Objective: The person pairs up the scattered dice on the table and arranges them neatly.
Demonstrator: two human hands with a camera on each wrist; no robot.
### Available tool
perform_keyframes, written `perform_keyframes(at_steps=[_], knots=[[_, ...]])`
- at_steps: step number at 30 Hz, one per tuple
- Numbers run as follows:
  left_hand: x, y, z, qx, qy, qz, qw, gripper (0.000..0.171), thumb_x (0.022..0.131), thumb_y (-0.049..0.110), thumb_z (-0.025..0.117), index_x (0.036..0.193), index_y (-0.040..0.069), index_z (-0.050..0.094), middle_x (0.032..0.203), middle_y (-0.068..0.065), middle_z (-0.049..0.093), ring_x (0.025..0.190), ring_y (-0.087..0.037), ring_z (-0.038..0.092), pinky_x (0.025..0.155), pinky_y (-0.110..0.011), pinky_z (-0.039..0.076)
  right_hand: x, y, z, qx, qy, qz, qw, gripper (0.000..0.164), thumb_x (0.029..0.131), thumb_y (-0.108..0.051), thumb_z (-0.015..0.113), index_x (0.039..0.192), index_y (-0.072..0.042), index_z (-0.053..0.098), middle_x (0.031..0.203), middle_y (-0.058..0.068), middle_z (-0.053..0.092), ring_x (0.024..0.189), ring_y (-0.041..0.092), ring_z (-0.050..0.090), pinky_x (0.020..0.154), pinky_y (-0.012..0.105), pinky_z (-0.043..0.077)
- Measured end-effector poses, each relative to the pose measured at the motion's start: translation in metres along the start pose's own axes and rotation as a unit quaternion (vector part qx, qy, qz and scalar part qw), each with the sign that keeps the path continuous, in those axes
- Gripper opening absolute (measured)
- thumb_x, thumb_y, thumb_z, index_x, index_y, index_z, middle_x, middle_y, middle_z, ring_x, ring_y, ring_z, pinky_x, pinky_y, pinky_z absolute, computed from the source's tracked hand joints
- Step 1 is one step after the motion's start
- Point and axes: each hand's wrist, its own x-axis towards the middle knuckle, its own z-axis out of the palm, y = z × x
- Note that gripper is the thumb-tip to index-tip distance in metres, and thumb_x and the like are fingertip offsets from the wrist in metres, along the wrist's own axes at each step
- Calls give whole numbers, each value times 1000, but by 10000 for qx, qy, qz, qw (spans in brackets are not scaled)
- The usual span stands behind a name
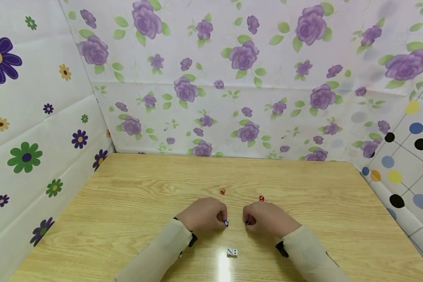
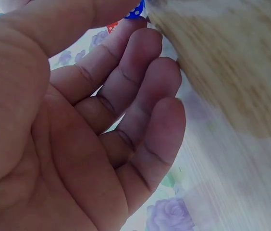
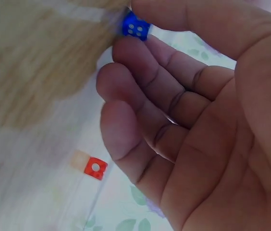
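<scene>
Near the table's middle, my left hand (image 1: 205, 214) pinches a small blue die (image 1: 226, 223) between thumb and fingertips. A bit of that die (image 2: 134, 10) shows at the top of the left wrist view. Facing it across a narrow gap, my right hand (image 1: 268, 219) pinches another blue die (image 1: 247, 223); its white pips show in the right wrist view (image 3: 136, 26). The other fingers of both hands curve loosely, their tips close to the tabletop. Just beyond the right hand lies a red die (image 1: 262, 198). A second red die (image 1: 223, 191) sits past the left hand.
Two white dice, a left one (image 1: 229, 252) and a right one (image 1: 235, 253), stand side by side nearer the front, between my forearms. The wooden table (image 1: 144, 184) meets a flowered cloth wall (image 1: 211, 105) at the back, with patterned sheets on both sides.
</scene>
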Motion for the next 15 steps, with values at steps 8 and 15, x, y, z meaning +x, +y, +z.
perform_keyframes(at_steps=[8,15], knots=[[-1,0,-3,-194,19,-177,9997,8,88,20,80,87,23,73,81,18,64,74,-1,59,72,-24,51,-6,-1,-7,132,3,111,9999,16,88,-10,80,88,-22,70,78,-15,60,66,3,49,66,27,46],[1,3,-2,-24,107,-79,9999,8,88,20,80,85,23,74,79,19,63,72,0,58,71,-22,50,-4,-1,-5,136,34,-40,9999,16,88,-7,79,86,-20,71,79,-14,62,67,2,49,67,25,48]])
